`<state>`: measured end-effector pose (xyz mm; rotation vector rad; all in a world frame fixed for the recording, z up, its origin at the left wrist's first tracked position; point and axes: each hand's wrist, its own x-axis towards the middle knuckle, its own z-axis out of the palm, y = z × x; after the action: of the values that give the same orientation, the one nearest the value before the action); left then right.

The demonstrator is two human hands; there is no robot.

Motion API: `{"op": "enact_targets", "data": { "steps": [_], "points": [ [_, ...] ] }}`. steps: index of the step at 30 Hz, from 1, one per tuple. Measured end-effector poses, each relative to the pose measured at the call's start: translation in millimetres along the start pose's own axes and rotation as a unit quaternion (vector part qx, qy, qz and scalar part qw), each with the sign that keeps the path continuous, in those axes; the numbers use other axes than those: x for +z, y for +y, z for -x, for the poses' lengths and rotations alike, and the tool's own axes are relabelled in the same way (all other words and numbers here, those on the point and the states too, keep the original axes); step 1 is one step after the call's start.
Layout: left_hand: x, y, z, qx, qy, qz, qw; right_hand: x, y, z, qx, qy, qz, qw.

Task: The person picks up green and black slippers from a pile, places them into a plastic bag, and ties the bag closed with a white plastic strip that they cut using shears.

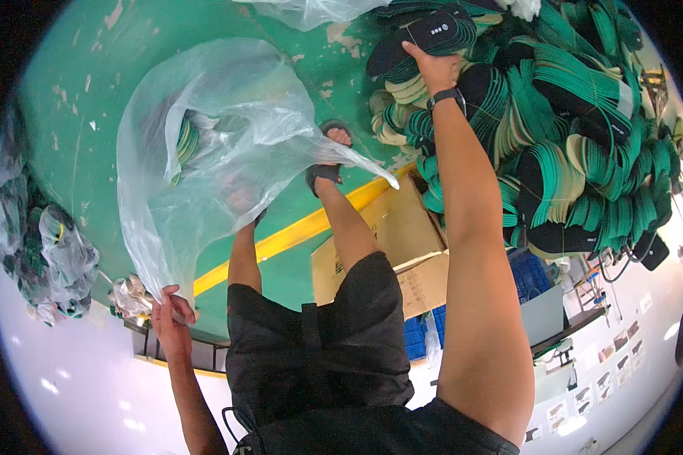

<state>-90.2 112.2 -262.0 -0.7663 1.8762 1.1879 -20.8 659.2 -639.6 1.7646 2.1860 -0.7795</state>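
My left hand [174, 326] pinches the rim of a large clear plastic bag [228, 83], which spreads open across the floor in front of my legs. Inside the bag, seen through the film, is a bundle of green-edged insoles [188, 144]. My right hand [437, 73], with a dark band at the wrist, reaches far forward to the right. It grips a tied bundle of black-topped insoles [410, 47], thumb on top and the other fingers partly hidden. That bundle lies at the near left edge of a big heap of insole bundles [554, 144], green, black and cream.
A yellow line [288, 236] crosses the green floor [68, 152] by my sandalled feet. Beside my leg stands an opened cardboard box [402, 227]. Filled plastic bags [61, 258] sit at the far left. Another clear bag [303, 9] lies at the top edge.
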Motion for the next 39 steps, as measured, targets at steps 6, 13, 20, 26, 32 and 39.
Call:
{"op": "enact_targets", "data": {
  "steps": [6,13,20,26,32,39],
  "points": [
    [-19,-7,-5,0.091,0.012,-0.09,0.992,46,-43,28,-0.055,0.233,0.196,0.951],
    [-45,-2,-18,0.078,-0.048,0.035,0.995,-11,-46,50,-0.083,0.146,0.132,0.977],
    [-46,14,-8,0.095,-0.088,0.159,0.979,-124,-111,252,-0.391,-0.248,-0.231,0.856],
    [-54,24,16,0.094,-0.123,0.149,0.977,-8,-206,390,-0.605,-0.311,0.054,0.731],
    [-51,45,17,0.066,-0.116,0.215,0.968,95,-177,467,-0.673,-0.224,0.02,0.704],
    [-60,24,-18,0.068,-0.085,0.094,0.99,-43,-24,437,-0.275,-0.379,-0.236,0.852]
  ]
}}
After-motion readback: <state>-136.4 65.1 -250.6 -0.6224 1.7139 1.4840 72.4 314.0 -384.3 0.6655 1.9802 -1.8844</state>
